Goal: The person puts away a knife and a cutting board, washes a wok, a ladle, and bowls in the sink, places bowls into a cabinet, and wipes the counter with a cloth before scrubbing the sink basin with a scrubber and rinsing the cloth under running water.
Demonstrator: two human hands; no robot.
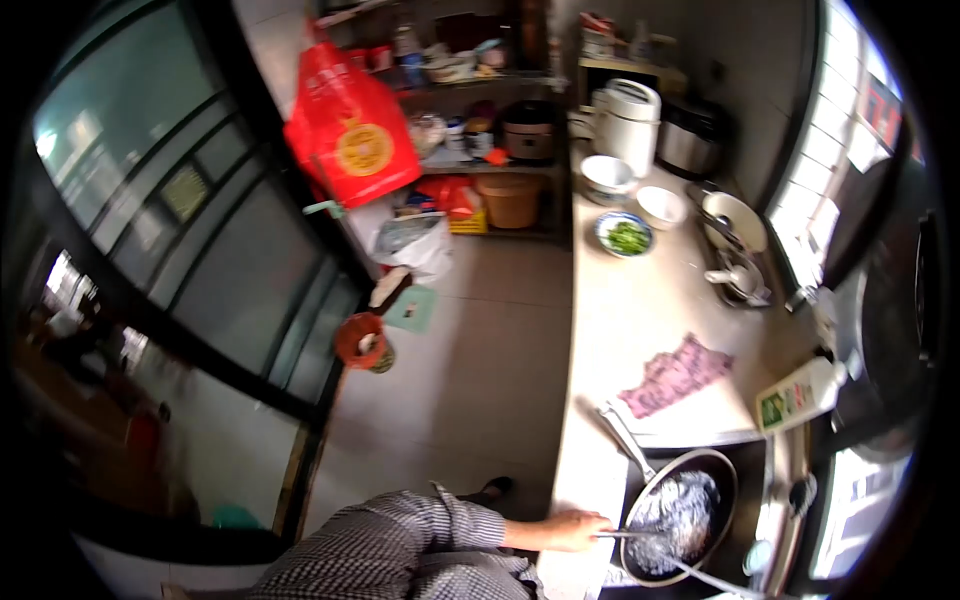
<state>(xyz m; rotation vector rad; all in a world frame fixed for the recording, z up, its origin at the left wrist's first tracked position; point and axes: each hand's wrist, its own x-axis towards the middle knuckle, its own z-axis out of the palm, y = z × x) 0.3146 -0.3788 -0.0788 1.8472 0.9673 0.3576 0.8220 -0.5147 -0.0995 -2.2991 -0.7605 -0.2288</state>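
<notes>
My left hand [572, 530], at the end of a checked sleeve, is closed round a thin utensil [625, 534]. The far end of that utensil reaches into a dark frying pan [733, 500], and I cannot make out its kind. Whitish, glossy stuff with a brownish patch [685, 510] lies in the pan. A second utensil's pale handle [715, 580] slants from the pan to the bottom edge of the view. Toward the upper left points the pan's own handle [628, 440]. My right hand is out of view.
On the counter lie a purplish cloth [680, 377] and a white bottle [800, 395]. Farther back stand a bowl of chopped greens [628, 238], white bowls [662, 207] and a white appliance [628, 120]. A red bin [360, 342] stands on the floor; a red bag [350, 130] hangs by the shelves.
</notes>
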